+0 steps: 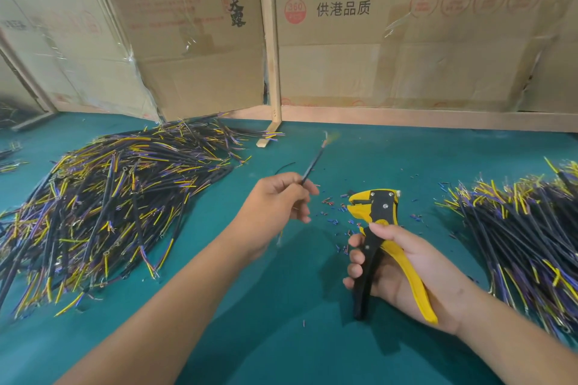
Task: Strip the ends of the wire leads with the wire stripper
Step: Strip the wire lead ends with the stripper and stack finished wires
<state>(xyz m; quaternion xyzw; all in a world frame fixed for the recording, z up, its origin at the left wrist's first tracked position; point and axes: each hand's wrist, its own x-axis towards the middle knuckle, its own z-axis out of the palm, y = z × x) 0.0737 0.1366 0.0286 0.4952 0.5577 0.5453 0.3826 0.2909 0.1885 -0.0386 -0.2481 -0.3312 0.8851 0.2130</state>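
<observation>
My left hand (275, 203) pinches one black wire lead (314, 159) near its lower end; the lead points up and away, blurred, with thin coloured ends at its tip. My right hand (403, 269) grips the yellow-and-black wire stripper (375, 216) by its handles, jaws pointing up and to the left, a short way right of the lead and apart from it. Nothing sits in the jaws.
A big heap of black, yellow and purple leads (106, 206) lies on the green table (281, 306) at the left, a second heap (525, 228) at the right. Small insulation scraps (331, 212) litter the middle. Cardboard panels (375, 40) and a wooden post (272, 56) close the back.
</observation>
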